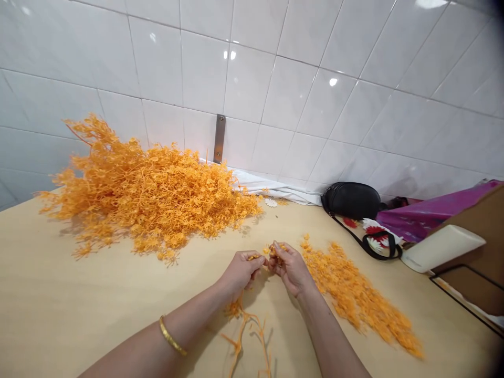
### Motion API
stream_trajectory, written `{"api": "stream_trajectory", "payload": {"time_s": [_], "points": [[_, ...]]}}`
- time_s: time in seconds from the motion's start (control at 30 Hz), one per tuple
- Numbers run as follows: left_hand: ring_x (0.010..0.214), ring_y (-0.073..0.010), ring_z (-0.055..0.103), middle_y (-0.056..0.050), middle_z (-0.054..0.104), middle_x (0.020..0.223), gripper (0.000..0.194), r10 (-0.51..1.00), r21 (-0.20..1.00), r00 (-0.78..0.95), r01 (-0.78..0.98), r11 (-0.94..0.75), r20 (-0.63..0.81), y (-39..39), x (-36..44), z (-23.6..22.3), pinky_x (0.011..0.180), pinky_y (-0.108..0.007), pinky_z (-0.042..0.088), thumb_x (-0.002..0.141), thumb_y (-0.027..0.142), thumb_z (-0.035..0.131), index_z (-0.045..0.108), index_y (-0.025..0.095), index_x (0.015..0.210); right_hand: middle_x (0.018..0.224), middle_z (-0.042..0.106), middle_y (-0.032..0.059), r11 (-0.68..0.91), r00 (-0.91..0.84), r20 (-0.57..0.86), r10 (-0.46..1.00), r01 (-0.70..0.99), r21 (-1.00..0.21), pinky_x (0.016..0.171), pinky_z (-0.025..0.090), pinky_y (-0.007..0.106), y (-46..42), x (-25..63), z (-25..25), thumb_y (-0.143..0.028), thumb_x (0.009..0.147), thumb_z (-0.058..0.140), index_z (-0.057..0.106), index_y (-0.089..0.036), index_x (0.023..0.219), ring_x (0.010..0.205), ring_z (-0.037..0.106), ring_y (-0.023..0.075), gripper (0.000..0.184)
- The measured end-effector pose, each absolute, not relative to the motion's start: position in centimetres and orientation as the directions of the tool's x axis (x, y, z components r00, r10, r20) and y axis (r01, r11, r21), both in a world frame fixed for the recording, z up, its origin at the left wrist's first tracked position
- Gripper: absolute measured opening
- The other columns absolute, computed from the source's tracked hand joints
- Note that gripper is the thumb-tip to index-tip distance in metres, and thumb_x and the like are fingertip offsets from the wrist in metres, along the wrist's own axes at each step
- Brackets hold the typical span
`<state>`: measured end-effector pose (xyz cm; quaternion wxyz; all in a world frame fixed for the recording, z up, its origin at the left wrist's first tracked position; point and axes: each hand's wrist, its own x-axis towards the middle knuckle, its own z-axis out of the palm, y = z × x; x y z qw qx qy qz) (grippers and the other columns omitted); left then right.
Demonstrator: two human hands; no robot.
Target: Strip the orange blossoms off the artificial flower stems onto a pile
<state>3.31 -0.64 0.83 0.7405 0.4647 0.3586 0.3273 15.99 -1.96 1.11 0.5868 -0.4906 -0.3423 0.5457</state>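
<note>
My left hand [241, 270] is closed in a pinch on a branching orange plastic flower stem [243, 318], whose bare forked end hangs down toward the table's front. Right beside it, my right hand [289, 266] has its fingers closed on small orange plastic blossoms [271, 251]. The fingertips of both hands nearly meet. A large heap of orange flower sprays [157, 189] lies at the back left. To the right of my right hand stretches a long, flatter pile of orange blossoms [358, 289].
A black bag [352, 200] with a strap sits by the wall. Near it are red and white flowers [376, 233], purple fabric [429, 212], a cream bottle [444, 248] lying down and a brown box [478, 257]. White cloth [271, 184] runs along the tiled wall, below a metal bracket [219, 139].
</note>
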Motion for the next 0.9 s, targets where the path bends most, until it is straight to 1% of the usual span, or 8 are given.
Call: {"api": "stream_trajectory", "payload": {"time_s": [0.07, 0.13, 0.2, 0.27, 0.43, 0.53, 0.8, 0.9], "points": [[0.032, -0.0026, 0.017, 0.007, 0.031, 0.036, 0.027, 0.822, 0.931, 0.532, -0.152, 0.331, -0.205, -0.6, 3.3, 0.6, 0.036, -0.021, 0.009, 0.065, 0.04, 0.057, 0.049, 0.015, 0.057, 0.05, 0.046, -0.0056, -0.097, 0.061, -0.119, 0.991, -0.277, -0.956, 0.042, 0.032, 0.018, -2.2, 15.7, 0.9, -0.043, 0.064, 0.063, 0.046, -0.018, 0.064, 0.043, 0.041, 0.0055, 0.03], [0.032, -0.0027, 0.016, 0.006, 0.03, 0.036, 0.027, 0.818, 0.941, 0.544, -0.14, 0.308, -0.187, -0.6, 3.4, 0.4, 0.036, -0.021, 0.009, 0.066, 0.039, 0.056, 0.048, 0.015, 0.056, 0.047, 0.045, -0.0063, -0.076, 0.031, -0.084, 0.996, -0.209, -0.975, 0.038, 0.027, 0.017, -2.3, 15.5, 0.7, -0.043, 0.065, 0.062, 0.046, -0.018, 0.063, 0.04, 0.037, 0.0051, 0.03], [0.033, -0.0028, 0.016, 0.006, 0.03, 0.037, 0.025, 0.811, 0.948, 0.556, -0.121, 0.295, -0.182, -0.6, 3.4, 0.3, 0.036, -0.021, 0.01, 0.067, 0.038, 0.056, 0.05, 0.015, 0.058, 0.042, 0.041, -0.0075, -0.041, 0.086, -0.054, 0.995, -0.15, -0.988, 0.035, 0.022, 0.017, -2.2, 15.2, 0.5, -0.042, 0.065, 0.062, 0.045, -0.017, 0.061, 0.036, 0.032, 0.0044, 0.03], [0.033, -0.0027, 0.017, 0.006, 0.03, 0.038, 0.024, 0.809, 0.949, 0.561, -0.12, 0.29, -0.176, -0.7, 3.4, 0.3, 0.035, -0.021, 0.01, 0.067, 0.036, 0.056, 0.051, 0.014, 0.058, 0.039, 0.036, -0.0089, 0.009, 0.189, -0.023, 0.982, -0.169, -0.986, 0.034, 0.019, 0.017, -1.9, 14.9, 0.2, -0.041, 0.064, 0.062, 0.044, -0.017, 0.058, 0.033, 0.028, 0.0037, 0.031], [0.032, -0.002, 0.015, 0.007, 0.028, 0.037, 0.023, 0.799, 0.915, 0.584, -0.231, 0.332, -0.143, -0.5, 3.3, 0.4, 0.036, -0.021, 0.008, 0.065, 0.034, 0.058, 0.05, 0.014, 0.058, 0.036, 0.032, -0.0105, 0.096, 0.375, -0.088, 0.923, -0.445, -0.89, 0.034, 0.022, 0.017, -1.2, 13.0, -0.1, -0.041, 0.055, 0.067, 0.039, -0.018, 0.053, 0.032, 0.027, 0.003, 0.037], [0.033, -0.0016, 0.014, 0.008, 0.028, 0.037, 0.023, 0.786, 0.889, 0.6, -0.266, 0.373, -0.15, -0.3, 3.2, 0.4, 0.037, -0.02, 0.007, 0.065, 0.034, 0.059, 0.05, 0.013, 0.061, 0.035, 0.031, -0.0104, 0.11, 0.419, -0.138, 0.898, -0.516, -0.849, 0.034, 0.021, 0.017, -1.0, 12.1, -0.2, -0.043, 0.053, 0.067, 0.037, -0.018, 0.051, 0.032, 0.027, 0.0032, 0.039], [0.034, -0.0017, 0.014, 0.008, 0.027, 0.037, 0.028, 0.761, 0.905, 0.639, -0.253, 0.342, -0.109, -0.6, 2.7, 0.2, 0.038, -0.019, 0.007, 0.067, 0.039, 0.058, 0.048, 0.014, 0.058, 0.036, 0.026, -0.01, 0.144, 0.576, -0.148, 0.804, -0.429, -0.892, 0.033, 0.028, 0.019, -0.7, 16.3, 0.5, -0.043, 0.068, 0.054, 0.029, -0.02, 0.05, 0.03, 0.03, 0.0052, 0.038], [0.034, -0.002, 0.014, 0.008, 0.034, 0.04, 0.036, 0.71, 0.855, 0.682, -0.251, 0.453, -0.176, 0.0, 2.4, 0.4, 0.038, -0.018, 0.01, 0.067, 0.05, 0.053, 0.05, 0.014, 0.069, 0.047, 0.044, -0.0062, 0.117, 0.542, -0.131, 0.83, -0.399, -0.909, 0.04, 0.037, 0.02, -0.8, 16.9, 0.7, -0.038, 0.064, 0.06, 0.041, -0.019, 0.056, 0.039, 0.044, 0.0069, 0.028]]}}
